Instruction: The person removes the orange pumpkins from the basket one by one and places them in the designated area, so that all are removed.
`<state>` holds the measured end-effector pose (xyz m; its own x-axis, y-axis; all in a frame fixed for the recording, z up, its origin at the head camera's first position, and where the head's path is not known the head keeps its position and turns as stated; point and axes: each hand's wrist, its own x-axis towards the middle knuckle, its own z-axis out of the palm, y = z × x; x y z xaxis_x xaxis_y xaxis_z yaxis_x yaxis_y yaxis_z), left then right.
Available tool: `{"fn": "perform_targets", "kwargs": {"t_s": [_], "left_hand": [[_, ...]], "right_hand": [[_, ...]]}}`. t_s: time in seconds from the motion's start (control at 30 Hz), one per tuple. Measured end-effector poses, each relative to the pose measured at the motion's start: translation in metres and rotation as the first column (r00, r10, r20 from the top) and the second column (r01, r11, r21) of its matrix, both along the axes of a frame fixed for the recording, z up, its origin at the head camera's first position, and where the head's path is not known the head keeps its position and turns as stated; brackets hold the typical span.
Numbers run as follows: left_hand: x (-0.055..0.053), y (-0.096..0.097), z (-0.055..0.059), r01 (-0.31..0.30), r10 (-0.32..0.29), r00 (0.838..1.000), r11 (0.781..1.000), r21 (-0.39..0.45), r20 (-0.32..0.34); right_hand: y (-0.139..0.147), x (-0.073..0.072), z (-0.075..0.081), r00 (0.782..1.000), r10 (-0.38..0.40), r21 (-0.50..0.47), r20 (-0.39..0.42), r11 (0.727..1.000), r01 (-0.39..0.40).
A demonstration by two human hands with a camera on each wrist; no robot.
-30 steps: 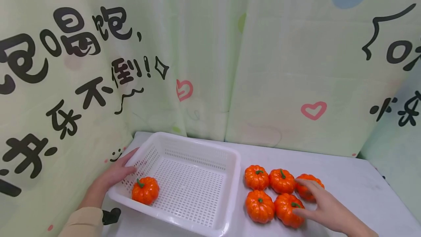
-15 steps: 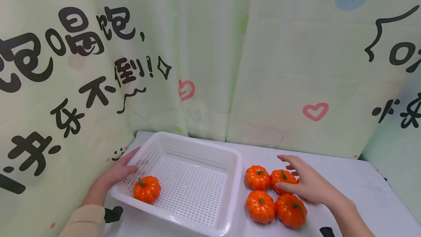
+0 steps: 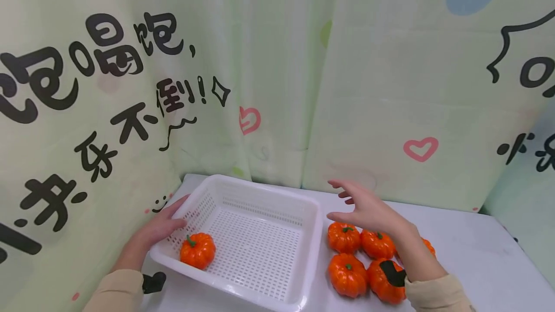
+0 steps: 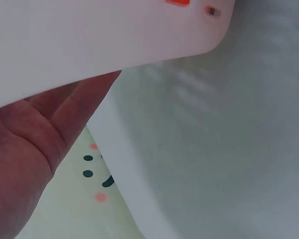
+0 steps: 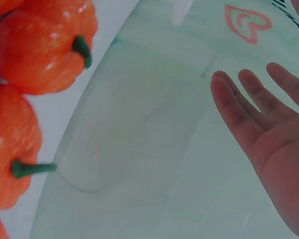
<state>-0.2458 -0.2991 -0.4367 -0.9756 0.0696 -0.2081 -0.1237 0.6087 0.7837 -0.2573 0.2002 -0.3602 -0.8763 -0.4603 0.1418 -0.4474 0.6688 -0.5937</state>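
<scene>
A white plastic basket [image 3: 256, 249] with perforated walls stands on the table, and a small orange pumpkin [image 3: 197, 251] lies inside at its left. My left hand [image 3: 158, 227] grips the basket's left side, thumb over the rim and fingers along the outer wall. In the left wrist view those fingers [image 4: 84, 107] pass partly out of sight behind the wall. Right of the basket sit several more pumpkins, including a front one [image 3: 348, 275]. Above the back row hovers my right hand [image 3: 368, 208], fingers spread and holding nothing. My right forearm partly covers the rightmost pumpkins.
The white table [image 3: 472, 254] runs back to a pale green printed curtain [image 3: 368, 85], which also hangs at the left and right sides. The basket's near rim lies close to the bottom of the head view.
My right hand has left the pumpkins at the right and moved left and up, towards the basket's far right corner, with nothing in it. My left hand stays on the basket.
</scene>
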Motion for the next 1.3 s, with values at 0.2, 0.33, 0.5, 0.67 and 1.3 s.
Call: {"fn": "perform_targets", "kwargs": {"t_s": [0.2, 0.33, 0.5, 0.67, 1.3], "left_hand": [[0.000, 0.001, -0.001, -0.003, 0.003, 1.000, 1.000, 0.005, -0.003], [-0.001, -0.001, -0.001, -0.001, 0.001, 1.000, 1.000, 0.013, 0.005], [-0.002, -0.002, 0.000, 0.002, -0.002, 1.000, 1.000, 0.016, 0.001], [-0.002, -0.002, -0.002, -0.006, 0.006, 1.000, 1.000, 0.029, 0.001], [-0.002, -0.006, -0.006, -0.002, 0.002, 1.000, 1.000, 0.012, -0.026]], "right_hand": [[-0.026, -0.014, 0.004, 0.998, 0.052, 0.022, -0.029, 0.998, -0.051], [-0.046, -0.021, 0.008, 0.995, 0.100, 0.028, -0.031, 0.995, -0.099], [-0.074, -0.028, 0.016, 0.990, 0.144, 0.021, -0.007, 0.989, -0.144], [-0.100, -0.033, 0.026, 0.980, 0.198, 0.015, -0.010, 0.980, -0.198], [-0.210, -0.040, 0.001, 0.924, 0.382, 0.030, 0.034, 0.923, -0.383]]}}
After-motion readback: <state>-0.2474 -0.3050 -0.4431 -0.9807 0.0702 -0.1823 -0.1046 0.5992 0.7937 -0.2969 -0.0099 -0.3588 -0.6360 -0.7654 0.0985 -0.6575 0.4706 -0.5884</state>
